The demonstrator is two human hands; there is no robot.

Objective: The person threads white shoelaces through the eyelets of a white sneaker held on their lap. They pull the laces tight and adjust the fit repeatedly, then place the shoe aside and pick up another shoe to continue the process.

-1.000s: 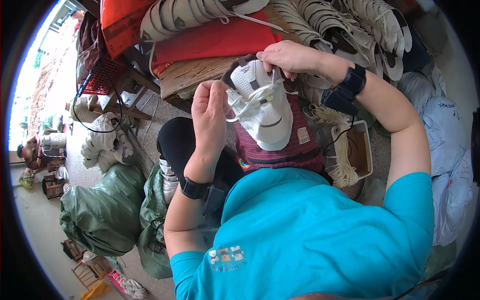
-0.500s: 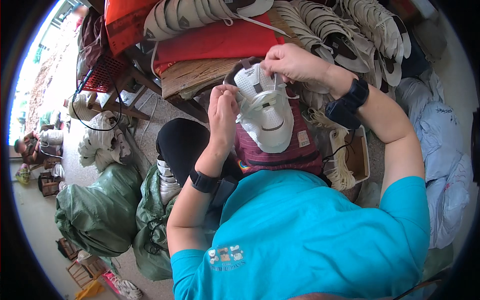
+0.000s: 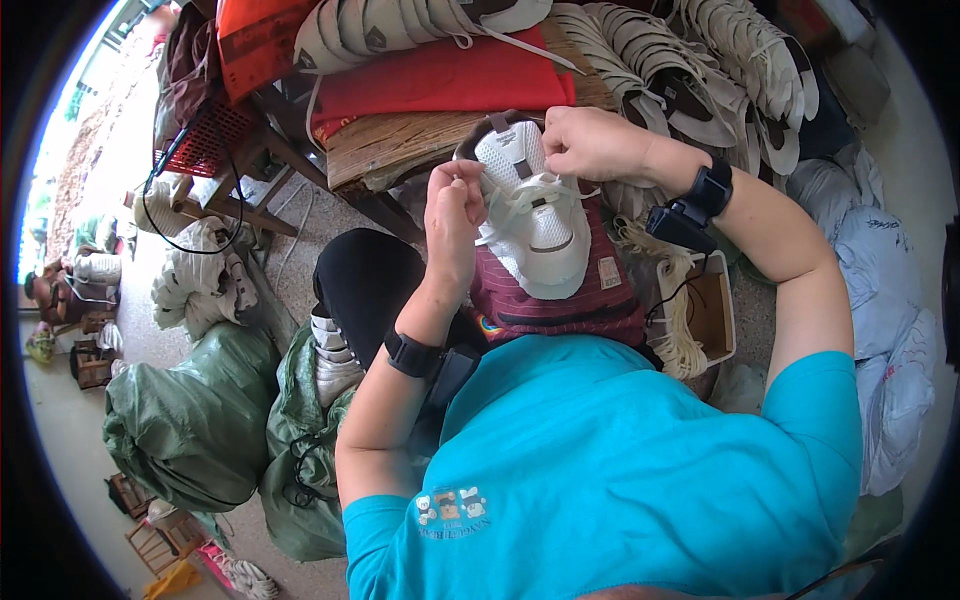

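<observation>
On my lap, a white mesh shoe upper with a dark brown collar lies toe toward me over a maroon striped cloth. A pale shoelace crosses its middle in loose loops. My left hand is closed in a pinch on the shoelace at the upper's left edge. At the right edge, beside the tongue, my right hand is closed on the shoelace too, its fingertips partly hidden behind the knuckles.
A wooden bench ahead bears a red cloth and stacked shoe uppers. More uppers pile up at the right. An open box with pale laces stands at my right. Green sacks lie left, white bags far right.
My right hand has moved slightly down and right, its fingers more curled. My left hand has shifted slightly right. The shoelace loops over the upper look flatter.
</observation>
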